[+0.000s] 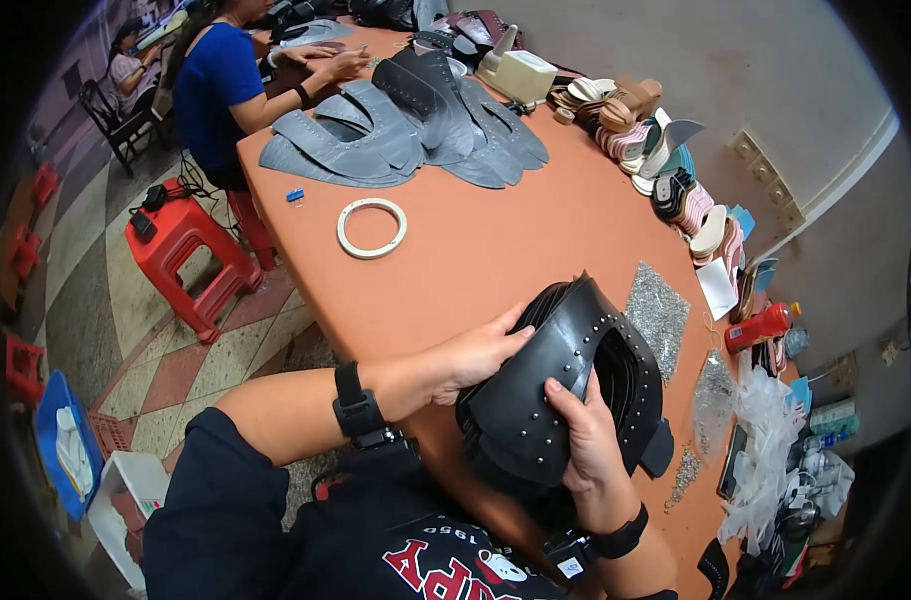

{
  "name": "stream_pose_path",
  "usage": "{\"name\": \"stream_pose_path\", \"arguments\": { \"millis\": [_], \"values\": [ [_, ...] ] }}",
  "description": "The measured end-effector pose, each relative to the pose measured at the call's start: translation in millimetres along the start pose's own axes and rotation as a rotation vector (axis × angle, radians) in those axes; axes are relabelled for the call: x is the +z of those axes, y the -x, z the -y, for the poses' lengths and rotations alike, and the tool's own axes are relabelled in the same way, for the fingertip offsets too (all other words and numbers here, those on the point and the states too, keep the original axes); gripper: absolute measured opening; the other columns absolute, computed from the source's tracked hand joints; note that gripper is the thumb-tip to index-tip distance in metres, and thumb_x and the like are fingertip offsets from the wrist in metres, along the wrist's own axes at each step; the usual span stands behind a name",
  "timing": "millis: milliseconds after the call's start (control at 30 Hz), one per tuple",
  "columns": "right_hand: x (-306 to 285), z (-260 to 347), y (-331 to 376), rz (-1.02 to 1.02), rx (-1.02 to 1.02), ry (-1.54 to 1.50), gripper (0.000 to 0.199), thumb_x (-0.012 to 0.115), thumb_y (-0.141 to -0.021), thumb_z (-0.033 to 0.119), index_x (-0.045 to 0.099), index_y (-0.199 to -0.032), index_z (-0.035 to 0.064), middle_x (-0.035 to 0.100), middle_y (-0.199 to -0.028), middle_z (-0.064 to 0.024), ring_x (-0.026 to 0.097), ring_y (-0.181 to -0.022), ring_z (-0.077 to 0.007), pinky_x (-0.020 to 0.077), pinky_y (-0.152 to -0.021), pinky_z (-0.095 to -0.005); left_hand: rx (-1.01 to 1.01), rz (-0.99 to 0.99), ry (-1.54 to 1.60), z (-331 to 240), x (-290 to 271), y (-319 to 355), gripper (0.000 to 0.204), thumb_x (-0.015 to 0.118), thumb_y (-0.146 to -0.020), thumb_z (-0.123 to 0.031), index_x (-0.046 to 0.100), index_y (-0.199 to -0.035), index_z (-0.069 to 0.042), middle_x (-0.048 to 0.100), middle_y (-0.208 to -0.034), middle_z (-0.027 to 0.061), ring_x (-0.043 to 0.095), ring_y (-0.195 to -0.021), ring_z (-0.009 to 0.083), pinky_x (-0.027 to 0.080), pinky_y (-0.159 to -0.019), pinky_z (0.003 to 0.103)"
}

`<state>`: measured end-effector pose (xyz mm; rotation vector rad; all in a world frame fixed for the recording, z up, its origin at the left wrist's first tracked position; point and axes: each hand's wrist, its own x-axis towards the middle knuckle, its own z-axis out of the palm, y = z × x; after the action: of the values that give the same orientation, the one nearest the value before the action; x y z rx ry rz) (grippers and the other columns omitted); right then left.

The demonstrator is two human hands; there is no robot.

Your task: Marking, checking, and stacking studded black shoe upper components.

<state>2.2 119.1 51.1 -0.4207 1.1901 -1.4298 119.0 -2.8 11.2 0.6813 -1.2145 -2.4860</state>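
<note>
Between two hands: one studded black leather piece

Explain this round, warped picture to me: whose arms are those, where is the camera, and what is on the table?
There is no machine here. A wide fisheye camera worn on a person's head looks down at their own two bare hands, which is why straight edges bend. The left hand and right hand both grip a stack of black studded leather pieces above an orange table. On the table lie a white tape ring, a pile of grey cut pieces, a patch of small silver studs and a row of shoe parts along the far edge. A red bottle lies at the right. Another person in a blue top works at the far end, beside a red stool.
</note>
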Motion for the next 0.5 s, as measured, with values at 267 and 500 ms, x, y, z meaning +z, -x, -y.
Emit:
{"name": "stream_pose_path", "arguments": {
  "millis": [267,500],
  "values": [
    [1.9,2.8,3.7,0.031,-0.082,0.044,0.056,0.056,-0.09,0.007,0.031,-0.14,0.0042,0.055,-0.121,-0.0142,0.063,-0.102,-0.0233,0.0563,-0.084,-0.0374,0.003,-0.023,-0.119,13.3,-1.3,-3.7,0.06,0.031,-0.103,-0.037,0.002,-0.151,-0.017,0.029,-0.148,0.0124,0.043,-0.127,0.019,0.047,-0.095,0.031],
    [-1.8,8.0,2.0,0.093,-0.11,-0.062,0.053,0.052,-0.093,0.007,0.03,-0.14,0.0032,0.055,-0.123,-0.0146,0.062,-0.105,-0.0238,0.054,-0.089,-0.0388,-0.025,0.017,0.146,13.0,8.0,6.3,0.064,0.032,-0.101,-0.045,0.001,-0.152,-0.02,0.021,-0.152,0.0089,0.033,-0.135,0.0164,0.04,-0.102,0.03]
  ]
}}
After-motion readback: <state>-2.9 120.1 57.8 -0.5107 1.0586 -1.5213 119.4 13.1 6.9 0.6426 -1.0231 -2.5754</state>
